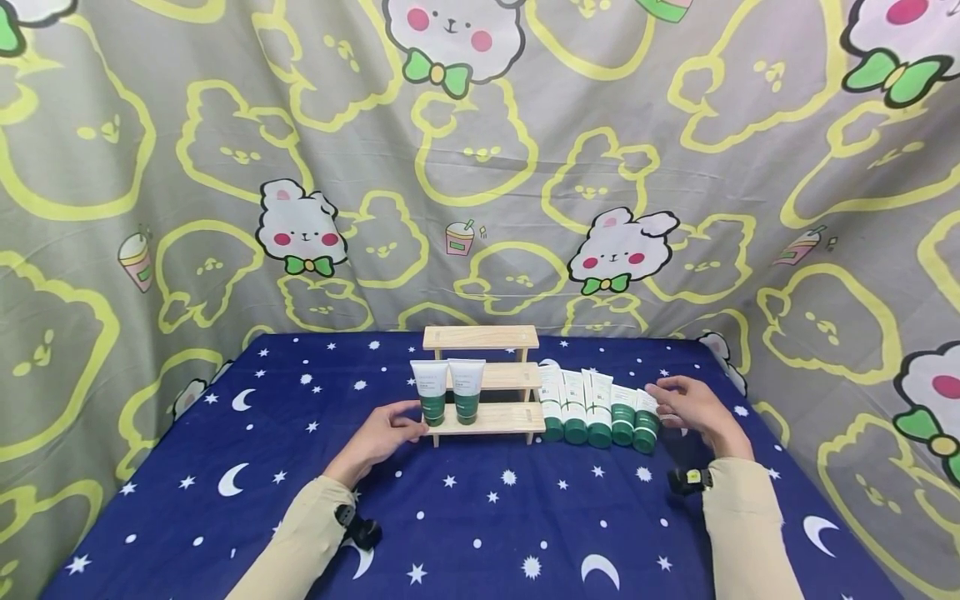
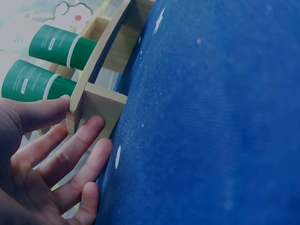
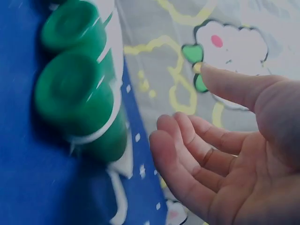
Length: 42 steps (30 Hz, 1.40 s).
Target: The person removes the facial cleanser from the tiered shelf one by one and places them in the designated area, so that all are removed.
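Two white-and-green squeeze tubes (image 1: 467, 392) stand cap-down, side by side, at the left part of the lowest step of a wooden tiered shelf (image 1: 491, 418). At that step's left end, my left hand (image 1: 388, 431) pinches the board, thumb by its top edge and fingers below, as the left wrist view shows. More squeeze tubes (image 1: 598, 410) lie in a row to the right of the shelf, green caps toward me. My right hand (image 1: 692, 410) is beside the rightmost tube (image 3: 79, 93), its fingers loosely bent and nothing in them.
A dark blue cloth (image 1: 465, 517) with white moons and stars covers the table. The shelf's middle and top steps (image 1: 480, 337) rise behind the lowest one. A grey curtain (image 1: 495, 167) with cartoon bunnies hangs behind and at both sides.
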### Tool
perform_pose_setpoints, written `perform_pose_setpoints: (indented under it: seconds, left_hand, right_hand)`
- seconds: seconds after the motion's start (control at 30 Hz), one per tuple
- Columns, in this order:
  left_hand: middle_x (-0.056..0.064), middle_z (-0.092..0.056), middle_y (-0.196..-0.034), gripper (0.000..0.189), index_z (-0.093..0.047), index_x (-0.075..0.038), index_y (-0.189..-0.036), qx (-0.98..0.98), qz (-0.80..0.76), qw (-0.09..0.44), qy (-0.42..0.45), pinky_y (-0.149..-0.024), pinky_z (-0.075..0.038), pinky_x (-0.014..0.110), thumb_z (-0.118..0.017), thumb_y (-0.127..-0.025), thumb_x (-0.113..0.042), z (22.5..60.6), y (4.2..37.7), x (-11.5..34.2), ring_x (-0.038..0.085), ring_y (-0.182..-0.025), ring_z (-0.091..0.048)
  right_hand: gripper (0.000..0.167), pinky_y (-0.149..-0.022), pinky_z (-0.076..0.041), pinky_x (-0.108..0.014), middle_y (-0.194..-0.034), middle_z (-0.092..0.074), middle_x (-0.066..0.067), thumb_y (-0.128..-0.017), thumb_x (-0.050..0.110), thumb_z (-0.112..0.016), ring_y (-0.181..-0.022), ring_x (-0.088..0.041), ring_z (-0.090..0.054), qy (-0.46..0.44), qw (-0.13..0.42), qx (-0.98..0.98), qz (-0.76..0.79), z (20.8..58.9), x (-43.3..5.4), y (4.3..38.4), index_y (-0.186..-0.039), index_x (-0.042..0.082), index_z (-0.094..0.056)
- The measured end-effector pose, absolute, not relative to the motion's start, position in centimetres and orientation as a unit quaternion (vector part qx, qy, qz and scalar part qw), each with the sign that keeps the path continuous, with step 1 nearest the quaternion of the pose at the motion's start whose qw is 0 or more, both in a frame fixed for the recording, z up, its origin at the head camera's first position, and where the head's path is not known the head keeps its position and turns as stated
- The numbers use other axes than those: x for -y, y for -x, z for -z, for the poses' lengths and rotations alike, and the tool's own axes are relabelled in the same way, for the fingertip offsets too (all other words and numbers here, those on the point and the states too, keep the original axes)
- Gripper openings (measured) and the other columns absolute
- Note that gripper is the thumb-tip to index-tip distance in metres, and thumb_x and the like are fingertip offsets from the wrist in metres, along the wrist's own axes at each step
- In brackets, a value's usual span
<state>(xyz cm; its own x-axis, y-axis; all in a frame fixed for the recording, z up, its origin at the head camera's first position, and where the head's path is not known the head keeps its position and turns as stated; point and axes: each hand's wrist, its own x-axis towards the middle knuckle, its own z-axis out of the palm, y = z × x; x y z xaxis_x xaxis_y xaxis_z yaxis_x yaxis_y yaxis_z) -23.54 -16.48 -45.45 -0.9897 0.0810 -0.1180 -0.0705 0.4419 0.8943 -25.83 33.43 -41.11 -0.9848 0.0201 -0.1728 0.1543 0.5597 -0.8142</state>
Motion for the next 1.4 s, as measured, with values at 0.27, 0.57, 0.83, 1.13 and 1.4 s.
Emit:
perform_pose_setpoints:
  seconds: [0.27, 0.57, 0.83, 1.13, 1.4]
  left_hand:
    - [0.013, -0.078, -0.097, 0.056, -0.054, 0.002, -0.144, -0.849, -0.524, 0.07, -0.004, -0.101, -0.047, 0.055, -0.074, -0.093, -0.013, 45.5, 23.7, 16.5, 0.022, -0.088, -0.073]
    - [0.013, -0.078, -0.096, 0.056, -0.055, 0.001, -0.144, -0.846, -0.528, 0.068, -0.002, -0.1, -0.048, 0.052, -0.074, -0.093, -0.013, 45.7, 23.9, 16.4, 0.022, -0.087, -0.073]
    - [0.012, -0.078, -0.094, 0.056, -0.056, 0.001, -0.143, -0.843, -0.534, 0.068, 0.0, -0.099, -0.049, 0.05, -0.075, -0.092, -0.013, 45.9, 23.9, 16.4, 0.02, -0.085, -0.073]
    - [0.012, -0.078, -0.095, 0.056, -0.057, 0.0, -0.143, -0.847, -0.527, 0.069, -0.007, -0.098, -0.049, 0.05, -0.076, -0.092, -0.016, 45.8, 23.8, 16.5, 0.021, -0.087, -0.073]
    - [0.013, -0.078, -0.096, 0.056, -0.056, 0.001, -0.143, -0.847, -0.527, 0.071, -0.008, -0.098, -0.049, 0.052, -0.075, -0.093, -0.015, 45.7, 23.8, 16.5, 0.023, -0.088, -0.074]
  right_hand:
    - [0.072, -0.088, -0.059, -0.043, -0.135, -0.059, -0.032, -0.103, 0.048, -0.057, -0.115, -0.043, -0.065, 0.011, 0.02, -0.901, 0.433, 38.5, -30.3, 25.4, -0.148, -0.006, -0.044]
    - [0.056, -0.083, -0.058, -0.043, -0.126, -0.067, -0.022, -0.103, 0.043, -0.061, -0.106, -0.035, -0.067, 0.07, -0.041, -0.913, 0.4, 36.9, -26.4, 24.6, -0.14, 0.002, -0.056]
    - [0.046, -0.081, -0.053, -0.04, -0.117, -0.071, -0.012, -0.1, 0.038, -0.066, -0.104, -0.029, -0.068, 0.106, -0.089, -0.914, 0.381, 36.9, -22.7, 24.6, -0.136, 0.009, -0.062]
    - [0.044, -0.084, -0.054, -0.046, -0.118, -0.072, -0.008, -0.098, 0.031, -0.071, -0.105, -0.027, -0.07, 0.156, -0.113, -0.892, 0.409, 37.9, -18.9, 24.8, -0.136, 0.013, -0.062]
    - [0.041, -0.085, -0.057, -0.042, -0.114, -0.073, -0.006, -0.097, 0.026, -0.073, -0.101, -0.023, -0.072, 0.193, -0.096, -0.872, 0.439, 39.1, -15.6, 24.9, -0.133, 0.01, -0.063]
